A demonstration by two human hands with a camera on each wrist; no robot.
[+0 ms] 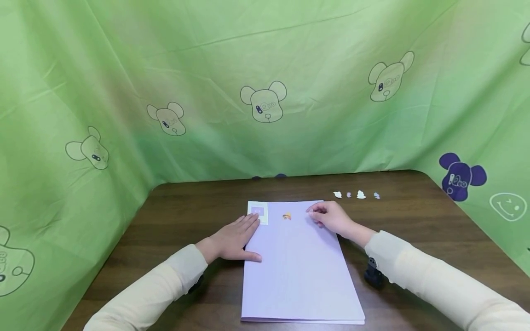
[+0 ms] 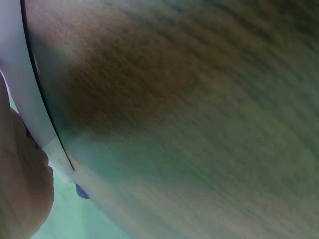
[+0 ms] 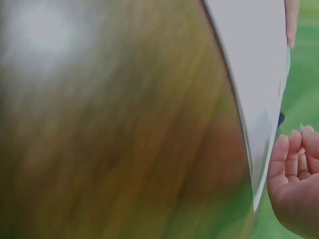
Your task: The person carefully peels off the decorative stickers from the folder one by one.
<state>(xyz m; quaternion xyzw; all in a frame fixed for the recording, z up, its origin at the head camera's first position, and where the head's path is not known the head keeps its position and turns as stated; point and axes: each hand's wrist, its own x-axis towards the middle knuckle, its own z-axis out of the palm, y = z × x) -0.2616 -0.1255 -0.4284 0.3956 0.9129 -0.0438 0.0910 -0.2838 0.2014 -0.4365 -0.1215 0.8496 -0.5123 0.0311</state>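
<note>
A pale lilac folder (image 1: pixel 296 276) lies on the brown table. My left hand (image 1: pixel 236 239) rests on its left edge, fingers straight, fingertips at the white-bordered label (image 1: pixel 265 219) in the upper left corner. On the upper part of the folder sits a small orange sticker (image 1: pixel 287 215). Over the upper right edge, my right hand (image 1: pixel 331 217) pinches with thumb and fingers. A tiny pale piece (image 3: pixel 301 127) shows at those fingertips in the right wrist view; its kind is too small to tell. The left wrist view catches the folder's edge (image 2: pixel 37 99) beside the hand.
Several small cutouts, among them a white one (image 1: pixel 361 195) and a bluish one (image 1: pixel 377 195), lie in a row on the table (image 1: pixel 198 197) behind the folder, to the right. A green curtain (image 1: pixel 215 151) with bear prints hangs around the table's back and sides.
</note>
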